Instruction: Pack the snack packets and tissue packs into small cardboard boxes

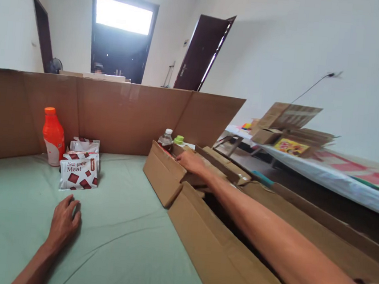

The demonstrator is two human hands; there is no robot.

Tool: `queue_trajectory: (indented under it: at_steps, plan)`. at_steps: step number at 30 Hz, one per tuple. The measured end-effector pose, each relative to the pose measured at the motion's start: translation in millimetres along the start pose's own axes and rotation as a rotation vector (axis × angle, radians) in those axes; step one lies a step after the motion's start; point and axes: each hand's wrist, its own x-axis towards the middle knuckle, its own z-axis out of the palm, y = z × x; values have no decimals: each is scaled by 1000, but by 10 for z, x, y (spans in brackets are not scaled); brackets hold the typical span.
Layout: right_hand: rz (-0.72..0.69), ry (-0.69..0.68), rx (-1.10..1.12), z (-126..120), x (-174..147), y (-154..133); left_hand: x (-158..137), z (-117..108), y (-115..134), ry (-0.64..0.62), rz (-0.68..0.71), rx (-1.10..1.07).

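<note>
My left hand rests on the green tablecloth, its fingers loosely bent and the thumb apart, with nothing in it. Just beyond it stand white pouches with dark red squares; the front pouch reads "Su per Meal". Beside them is an orange bottle with an orange cap. My right arm stretches across to a small cardboard box, and my right hand dips in over its rim. Its fingertips are partly hidden, so any grip is unclear. Near them, a clear bottle with a white cap and a green cap poke up.
A tall cardboard panel stands along the table's back edge. Longer open cardboard boxes line the right side under my arm. Farther right, a second table carries more cartons and a yellow printed box.
</note>
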Motion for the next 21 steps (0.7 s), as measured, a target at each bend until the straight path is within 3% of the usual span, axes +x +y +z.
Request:
queue_trajectory:
  at_steps: [4,8,10,17,19,21]
  plan:
    - [77,114,-91,-586,-69,-47,-3,-2,22,-7,-12,-20]
    - [-153,336,-35,-979,-203,-352,-17,27,35,-9,-25,-38]
    - [-296,350,20,-953,-196,-666,-29,42,41,-4,-33,-39]
    - [-559,254,127,-390,137,-2165,-39,67,42,40,-11,-8]
    - [-620,246,168,-367,188,-2376,-18,66,29,55,4,-15]
    - [-636,247,200,-420,189,-2360,17,65,10,70,20,-35]
